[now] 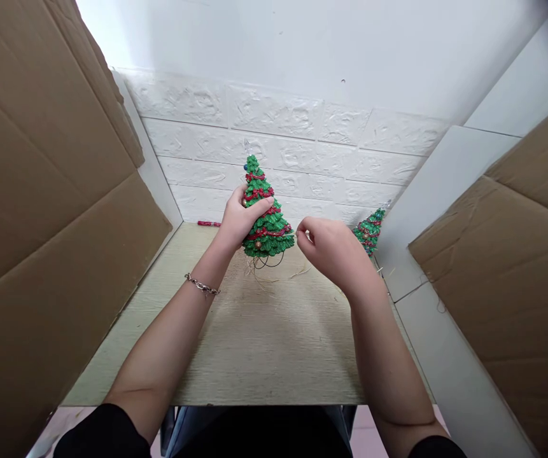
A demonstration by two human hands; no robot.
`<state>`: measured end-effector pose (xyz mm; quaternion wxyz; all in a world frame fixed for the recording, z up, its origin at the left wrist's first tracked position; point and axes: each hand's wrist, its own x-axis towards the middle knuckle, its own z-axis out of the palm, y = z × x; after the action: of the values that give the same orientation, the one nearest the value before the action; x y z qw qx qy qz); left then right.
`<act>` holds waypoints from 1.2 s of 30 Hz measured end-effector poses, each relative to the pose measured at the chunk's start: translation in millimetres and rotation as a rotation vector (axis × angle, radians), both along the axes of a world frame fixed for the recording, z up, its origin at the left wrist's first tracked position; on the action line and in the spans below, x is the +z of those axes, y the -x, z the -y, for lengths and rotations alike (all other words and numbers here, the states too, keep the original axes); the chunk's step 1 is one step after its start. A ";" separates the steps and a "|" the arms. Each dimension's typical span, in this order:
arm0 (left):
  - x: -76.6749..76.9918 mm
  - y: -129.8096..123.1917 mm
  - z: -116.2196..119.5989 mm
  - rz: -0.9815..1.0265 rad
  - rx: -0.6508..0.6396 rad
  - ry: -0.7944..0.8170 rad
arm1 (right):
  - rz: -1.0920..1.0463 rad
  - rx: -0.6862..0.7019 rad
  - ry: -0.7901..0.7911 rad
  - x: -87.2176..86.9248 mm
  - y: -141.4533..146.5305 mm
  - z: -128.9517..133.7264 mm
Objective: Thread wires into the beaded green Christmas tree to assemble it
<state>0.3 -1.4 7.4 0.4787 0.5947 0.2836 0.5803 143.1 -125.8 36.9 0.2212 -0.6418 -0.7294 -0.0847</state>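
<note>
A small green Christmas tree ornament point(274, 226) with red garlands, tiny baubles and a clear tip stands tilted slightly to the left above the table. Around its left side my left hand point(244, 217) is closed, the thumb lying across the front. Thin dark wire loops hang below its base. Close to the lower right edge of the tree, my right hand point(324, 245) is pinched, thumb against forefinger. What sits between those fingertips is too small to make out; a thin pale strand seems to lie there.
A second decorated tree point(370, 230) is at the table's back right, partly behind my right hand. A red stick-like item point(208, 223) lies at the back left. Straw-like bits point(300, 272) are scattered on the table point(274, 343). Cardboard panels point(63, 191) flank both sides, with a white brick-pattern wall behind.
</note>
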 end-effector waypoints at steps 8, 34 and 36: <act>2.3 -0.3 2.5 -0.027 -0.017 -0.052 | 0.087 -0.052 0.080 -2.5 15.4 -2.7; -3.2 2.7 -9.5 0.166 -0.098 0.178 | -0.083 0.089 -0.144 9.8 -10.7 16.2; -2.6 1.6 -7.5 0.165 -0.099 0.177 | -0.038 0.077 -0.146 10.7 -8.1 15.4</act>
<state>-1.3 6.1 4.8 0.5792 0.5136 0.2638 0.5755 151.1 -141.1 47.6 0.2841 -0.5969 -0.7412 -0.1167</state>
